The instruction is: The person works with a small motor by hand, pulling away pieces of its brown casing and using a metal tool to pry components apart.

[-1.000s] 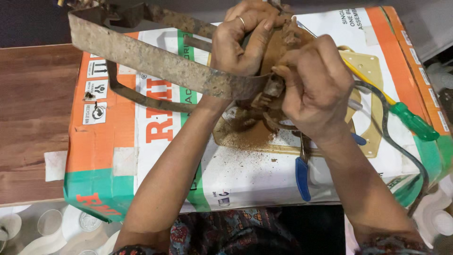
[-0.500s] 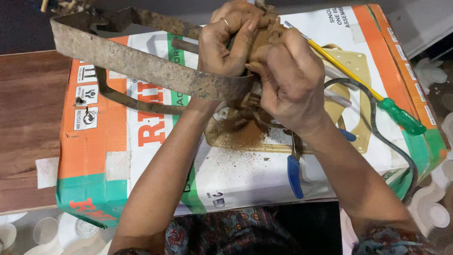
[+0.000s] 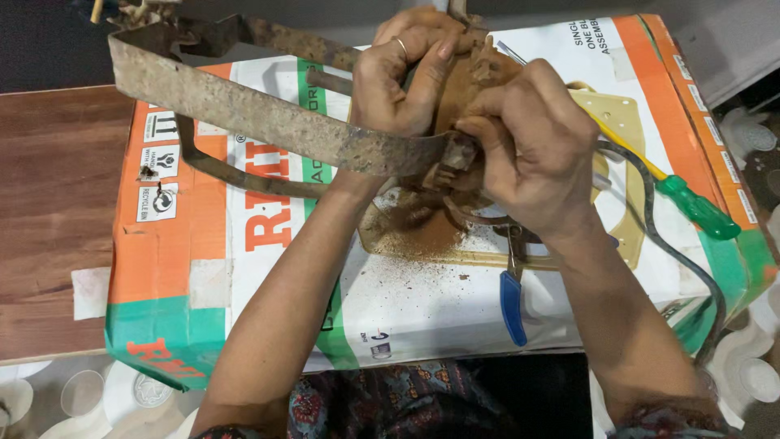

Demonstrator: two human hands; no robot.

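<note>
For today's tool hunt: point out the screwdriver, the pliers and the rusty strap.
screwdriver (image 3: 699,213), head view, green handle.
pliers (image 3: 513,305), head view, blue grip.
rusty strap (image 3: 260,120), head view, flat middle of the band.

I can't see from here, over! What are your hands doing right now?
Left hand and right hand both gripping rusty metal part. Rusty strap juts out left. Blue-handled pliers and rust dust lie beneath on cardboard box.

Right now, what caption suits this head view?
Two hands, left hand and right hand, grip a rusty metal part over a cardboard box.
</note>
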